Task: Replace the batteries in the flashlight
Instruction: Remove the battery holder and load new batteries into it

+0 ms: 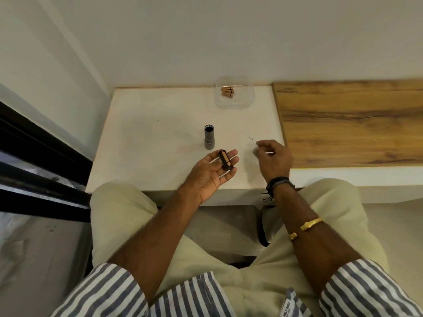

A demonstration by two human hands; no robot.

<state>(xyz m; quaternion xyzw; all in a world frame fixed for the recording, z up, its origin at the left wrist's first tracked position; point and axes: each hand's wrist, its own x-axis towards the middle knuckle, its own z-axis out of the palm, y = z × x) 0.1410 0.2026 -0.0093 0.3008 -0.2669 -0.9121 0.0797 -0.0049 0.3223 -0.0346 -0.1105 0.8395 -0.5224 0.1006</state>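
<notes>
A grey flashlight body point(209, 137) stands upright on the white table point(146, 143), its open end up and dark inside. My left hand point(211, 171) lies palm up just in front of it, cradling a black battery holder point(226, 160) with copper-coloured batteries in it. My right hand point(274, 157) hovers palm down over the table to the right, fingers loosely curled; I cannot see anything in it. Several copper batteries point(227, 91) lie in a clear plastic tray point(246, 99) at the table's far edge.
A wooden-topped surface point(352, 124) adjoins the table on the right. A white wall runs behind. A dark window frame point(39, 156) is on the left. My lap and knees sit below the table's near edge.
</notes>
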